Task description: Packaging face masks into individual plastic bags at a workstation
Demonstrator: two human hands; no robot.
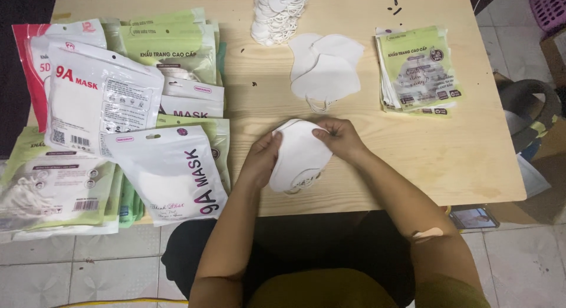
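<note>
Held thing: you have a small stack of white face masks [299,156] between both hands, just above the near edge of the wooden table [460,160].
Left hand [261,160]: your fingers are curled together on the stack's left edge, thumb on top.
Right hand [340,137]: your fingertips are pinched on the upper right edge.
Weight: it looks very light, so a gentle pinch should do.
Stiffness: soft, thin fabric that will likely flop and fan apart if you hold only one corner.
Where to hold: keep to the two opposite edges, clear of the ear loops [303,183] dangling at the bottom, which could snag.
Nearby: three loose masks [327,72] lie flat just beyond, a heap of masks [277,13] sits at the far edge, flat green pouches [418,69] lie to your right, and filled packets [118,119] to your left.
</note>
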